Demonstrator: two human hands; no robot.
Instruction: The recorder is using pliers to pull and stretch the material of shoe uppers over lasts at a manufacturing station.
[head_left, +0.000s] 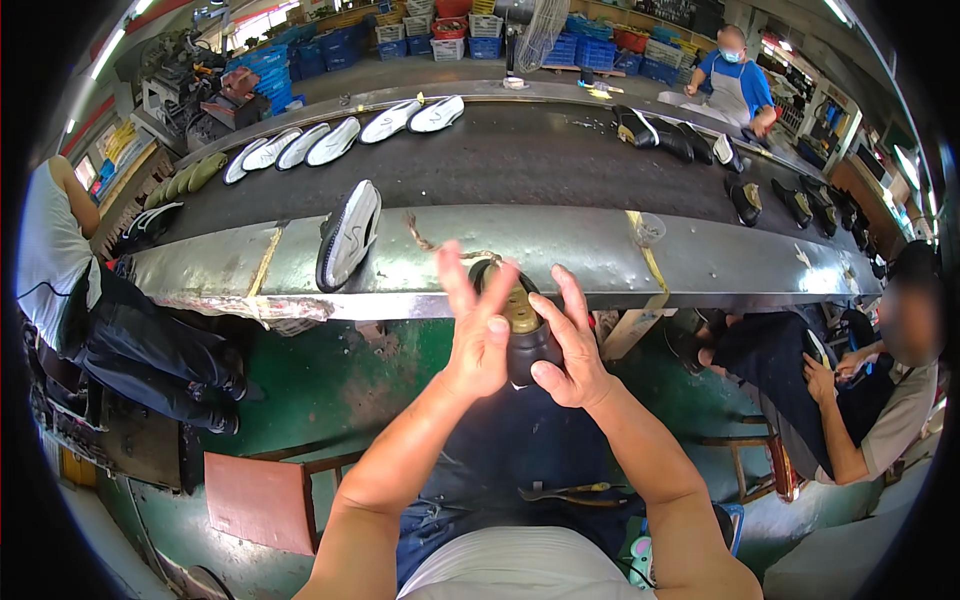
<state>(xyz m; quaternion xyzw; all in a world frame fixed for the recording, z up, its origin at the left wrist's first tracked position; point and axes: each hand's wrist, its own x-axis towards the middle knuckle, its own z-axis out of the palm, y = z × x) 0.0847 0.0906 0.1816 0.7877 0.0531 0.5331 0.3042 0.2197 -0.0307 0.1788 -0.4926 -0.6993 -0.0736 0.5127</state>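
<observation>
A black shoe (530,352) stretched over a brass-coloured last (521,314) is in front of me at the near edge of the metal ledge. My right hand (576,350) grips its right side, thumb low and fingers along the edge. On the other side, my left hand (480,345) has its fingers spread and slightly blurred; whether it touches the shoe is hard to tell. A brown twisted cord (421,236) curves over the ledge just beyond my left fingers. To the left, a white shoe with a dark sole (350,238) leans on the ledge.
Behind the metal ledge (540,225) runs a dark conveyor belt (500,155), with several white shoes (334,143) at left and black shoes (676,142) at right. Co-workers are at far right (735,80), near right (850,400) and left (110,320). A brown stool (258,503) stands lower left.
</observation>
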